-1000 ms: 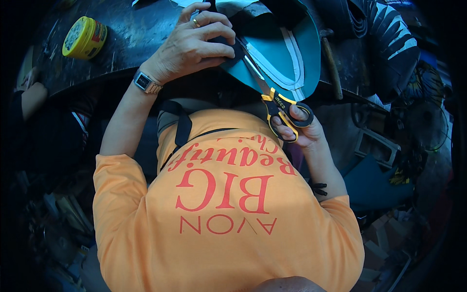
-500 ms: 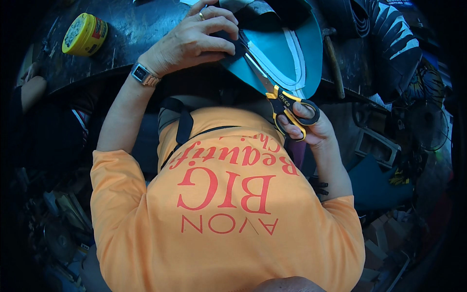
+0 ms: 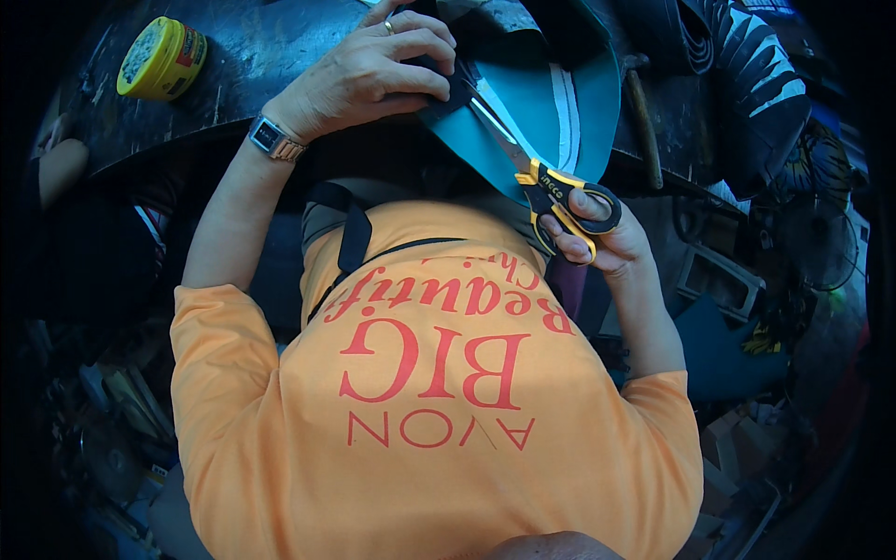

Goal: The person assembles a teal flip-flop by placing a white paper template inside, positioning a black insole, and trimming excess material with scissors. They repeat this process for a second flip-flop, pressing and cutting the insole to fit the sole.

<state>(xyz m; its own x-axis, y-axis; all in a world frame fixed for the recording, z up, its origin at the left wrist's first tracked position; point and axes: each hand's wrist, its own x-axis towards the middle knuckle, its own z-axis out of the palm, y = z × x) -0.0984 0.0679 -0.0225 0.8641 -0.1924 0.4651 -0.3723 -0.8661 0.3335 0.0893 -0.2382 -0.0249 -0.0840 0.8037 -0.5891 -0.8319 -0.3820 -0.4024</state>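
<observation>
Clearly, one pair of scissors (image 3: 549,187); one dark piece (image 3: 456,99);
right hand (image 3: 611,233) curled through handles (image 3: 613,213); left hand (image 3: 359,82) pinches piece beneath fingertips.

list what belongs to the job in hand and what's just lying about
In use:
scissors, in the right hand
dark piece, in the left hand
teal sheet by the scissors, probably

Lying about, seemingly:
yellow tub
wooden-handled hammer
dark roll

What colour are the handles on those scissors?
Black and yellow. The scissor handles, held in the right hand, show best in the head view.
</observation>
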